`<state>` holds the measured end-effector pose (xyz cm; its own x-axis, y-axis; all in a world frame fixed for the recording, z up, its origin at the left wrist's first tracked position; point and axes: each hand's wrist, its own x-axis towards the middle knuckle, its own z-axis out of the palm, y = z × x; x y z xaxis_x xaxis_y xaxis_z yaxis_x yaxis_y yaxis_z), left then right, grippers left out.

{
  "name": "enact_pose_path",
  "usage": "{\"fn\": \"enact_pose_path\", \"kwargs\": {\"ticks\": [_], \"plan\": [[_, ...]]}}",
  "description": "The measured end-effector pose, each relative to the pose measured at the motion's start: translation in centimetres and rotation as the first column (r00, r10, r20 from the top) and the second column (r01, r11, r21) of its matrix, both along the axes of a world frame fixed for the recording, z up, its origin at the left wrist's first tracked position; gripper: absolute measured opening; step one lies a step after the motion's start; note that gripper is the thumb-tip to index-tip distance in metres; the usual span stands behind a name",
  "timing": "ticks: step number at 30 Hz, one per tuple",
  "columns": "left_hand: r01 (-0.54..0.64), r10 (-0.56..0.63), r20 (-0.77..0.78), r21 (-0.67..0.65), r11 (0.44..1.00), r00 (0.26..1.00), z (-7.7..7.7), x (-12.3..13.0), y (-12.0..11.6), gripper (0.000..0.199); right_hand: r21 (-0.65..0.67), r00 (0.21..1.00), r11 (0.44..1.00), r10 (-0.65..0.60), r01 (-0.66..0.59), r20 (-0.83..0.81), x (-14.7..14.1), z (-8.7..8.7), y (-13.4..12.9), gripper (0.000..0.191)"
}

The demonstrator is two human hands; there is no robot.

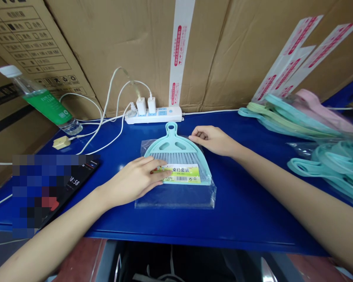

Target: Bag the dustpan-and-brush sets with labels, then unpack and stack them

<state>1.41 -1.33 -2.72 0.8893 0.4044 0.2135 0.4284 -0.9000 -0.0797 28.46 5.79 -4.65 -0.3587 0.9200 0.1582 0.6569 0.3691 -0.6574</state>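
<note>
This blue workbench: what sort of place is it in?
Probably a packing workshop or warehouse: cardboard cartons stand behind the blue workbench, stacked pastel plastic pieces in clear bags lie at its right, and a dustpan and brush set sits in a clear bag.

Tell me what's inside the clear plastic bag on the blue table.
A mint-green plastic sweeping set with grey bristles and a yellow-green label lies inside the clear plastic bag. The left hand covers the set's left side, hiding what lies beneath.
</note>
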Motion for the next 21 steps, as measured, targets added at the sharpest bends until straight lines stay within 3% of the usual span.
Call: {"fn": "enact_pose_path", "kwargs": {"ticks": [5, 9, 13, 16, 19, 21], "plan": [[0.0, -0.001, 0.03, 0.014, 1.0, 1.0, -0.1, 0.1, -0.1, 0.031, 0.087, 0.998, 0.995, -0.046, 0.042, 0.048, 1.0, 0.1, -0.1, 0.021], [0.0, -0.001, 0.044, 0.019, 1.0, 0.999, -0.4, 0.1, -0.1, 0.032, 0.234, 0.994, 0.971, -0.078, 0.058, 0.076, 1.8, 1.5, -1.0, 0.011], [-0.015, 0.014, 0.039, 0.011, 1.0, 0.999, -0.6, 0.2, -0.2, 0.03, 0.337, 0.978, 0.935, 0.04, -0.108, 0.203, 1.7, 3.3, -3.6, 0.018], [-0.021, 0.021, 0.051, 0.011, 1.0, 0.998, -0.7, 0.3, -0.3, 0.028, 0.186, 0.939, 0.953, 0.178, -0.239, 0.294, 1.4, 3.8, -6.1, 0.022], [-0.034, 0.034, 0.072, -0.002, 0.999, 0.997, -0.7, 0.5, -0.4, 0.028, -0.001, 0.92, 0.966, 0.248, -0.26, 0.305, 1.3, 3.4, -8.2, 0.033], [-0.042, 0.043, 0.075, -0.012, 0.999, 0.996, -0.7, 0.6, -0.5, 0.027, -0.035, 0.91, 0.967, 0.251, -0.254, 0.331, 1.2, 3.1, -9.1, 0.038]]}}
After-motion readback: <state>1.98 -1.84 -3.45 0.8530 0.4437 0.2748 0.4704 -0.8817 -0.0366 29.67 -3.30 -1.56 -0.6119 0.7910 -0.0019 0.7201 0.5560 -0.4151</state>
